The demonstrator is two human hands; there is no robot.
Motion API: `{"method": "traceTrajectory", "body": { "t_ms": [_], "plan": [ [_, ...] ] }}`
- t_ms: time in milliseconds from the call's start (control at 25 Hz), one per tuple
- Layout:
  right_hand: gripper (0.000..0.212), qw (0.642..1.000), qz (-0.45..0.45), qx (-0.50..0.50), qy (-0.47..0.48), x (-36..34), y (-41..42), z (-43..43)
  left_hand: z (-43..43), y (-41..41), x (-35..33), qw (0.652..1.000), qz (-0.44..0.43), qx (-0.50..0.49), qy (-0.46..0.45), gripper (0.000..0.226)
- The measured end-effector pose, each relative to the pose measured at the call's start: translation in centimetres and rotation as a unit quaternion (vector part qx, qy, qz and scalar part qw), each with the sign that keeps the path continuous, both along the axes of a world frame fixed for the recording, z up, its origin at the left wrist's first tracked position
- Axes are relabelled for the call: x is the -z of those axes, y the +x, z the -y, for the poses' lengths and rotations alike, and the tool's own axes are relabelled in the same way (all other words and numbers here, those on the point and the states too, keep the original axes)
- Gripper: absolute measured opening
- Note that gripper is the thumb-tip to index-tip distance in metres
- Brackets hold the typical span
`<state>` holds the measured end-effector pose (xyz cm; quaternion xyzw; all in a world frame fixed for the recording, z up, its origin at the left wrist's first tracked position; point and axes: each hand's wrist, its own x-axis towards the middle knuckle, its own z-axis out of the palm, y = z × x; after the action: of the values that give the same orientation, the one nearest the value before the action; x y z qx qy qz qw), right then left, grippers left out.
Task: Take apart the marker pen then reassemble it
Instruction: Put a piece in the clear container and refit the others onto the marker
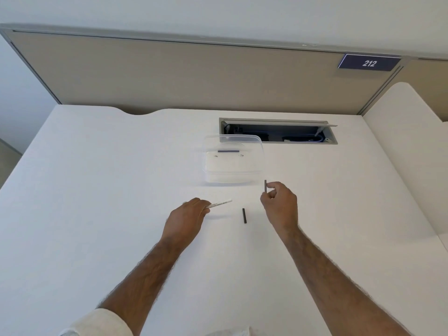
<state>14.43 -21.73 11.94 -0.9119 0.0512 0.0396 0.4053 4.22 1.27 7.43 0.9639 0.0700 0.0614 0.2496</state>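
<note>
My left hand (186,218) grips the white marker barrel (221,203), which points up and to the right just above the white table (97,190). My right hand (281,204) pinches a thin dark grey piece (265,186), held upright between thumb and fingers. A short black piece (244,215) lies on the table between my two hands, touching neither. Inside the clear plastic box (233,163) behind my hands lies a dark thin stick (228,151) with two tiny bits beside it.
An open cable slot (277,132) is cut into the table behind the box. A beige partition (194,76) with a "212" label (369,63) closes off the far edge. Another white desk (407,141) adjoins on the right.
</note>
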Motion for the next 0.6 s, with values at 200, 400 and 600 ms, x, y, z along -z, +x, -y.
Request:
{"method": "traceTrajectory", "body": {
  "t_ms": [200,400,600],
  "plan": [
    [0.010,0.932,-0.140,0.019,0.334,-1.3,0.1,-1.2,0.0,0.2,-0.5,0.999,-0.014,-0.024,-0.042,0.016],
    [0.004,0.867,-0.158,0.026,0.471,-1.7,-0.5,-2.4,-0.1,0.2,-0.9,0.998,-0.008,-0.026,-0.050,0.015],
    [0.006,0.863,-0.166,0.028,0.476,-2.0,-0.7,-3.3,0.3,0.4,-1.3,0.998,-0.006,-0.026,-0.051,0.015]
  ]
}}
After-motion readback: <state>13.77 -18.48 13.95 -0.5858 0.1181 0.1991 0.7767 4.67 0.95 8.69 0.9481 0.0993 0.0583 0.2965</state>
